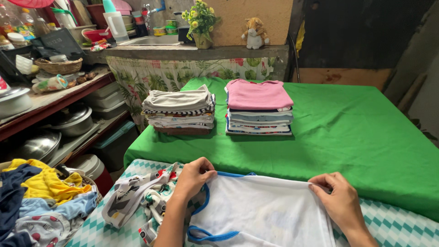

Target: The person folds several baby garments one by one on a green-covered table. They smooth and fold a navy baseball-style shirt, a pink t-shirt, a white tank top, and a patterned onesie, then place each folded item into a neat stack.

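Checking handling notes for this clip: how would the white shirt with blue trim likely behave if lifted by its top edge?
The white shirt with blue trim probably hangs floppy: its thin cloth already wrinkles between the left hand and right hand. It looks light. Lying on the checked cloth, it would likely bunch rather than slide if pushed.

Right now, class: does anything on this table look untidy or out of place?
Yes. A patterned garment lies crumpled beside the left hand, unlike the two neat folded stacks on the green cloth.

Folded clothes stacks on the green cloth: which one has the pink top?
The right-hand stack of folded clothes, topped by a pink garment. The left stack of folded clothes has a grey-beige piece on top and sits lower.
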